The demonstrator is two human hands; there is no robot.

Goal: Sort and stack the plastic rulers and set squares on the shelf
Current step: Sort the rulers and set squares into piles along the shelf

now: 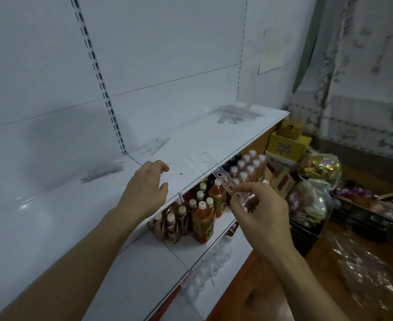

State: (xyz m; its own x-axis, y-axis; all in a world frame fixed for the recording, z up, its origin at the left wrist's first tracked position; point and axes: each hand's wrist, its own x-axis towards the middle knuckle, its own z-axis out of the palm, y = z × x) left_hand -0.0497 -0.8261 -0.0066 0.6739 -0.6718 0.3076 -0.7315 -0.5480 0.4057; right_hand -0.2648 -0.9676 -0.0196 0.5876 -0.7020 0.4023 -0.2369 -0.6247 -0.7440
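Right hand (pixel 258 205) pinches a clear ruler (pixel 228 184) off the shelf (pixel 237 144) edge for sorting; left hand (pixel 146 188), loosely curled and empty, steadies a set square (pixel 186 167).

Shop corner below and beside the white shelving

On the lower shelf (pixel 186 249) stands a cluster of capped drink bottles (pixel 202 214) with reddish and brown contents, and below them clear bottles (pixel 204 274), hard to make out. To the right, yellow cardboard boxes (pixel 288 140) are stacked near the wall, with bags of wrapped sweets (pixel 318 167) beside them and crumpled clear plastic wrap (pixel 362 269) on the brown floor (pixel 272 295). A pale paper sheet (pixel 272 54) hangs on the wall.
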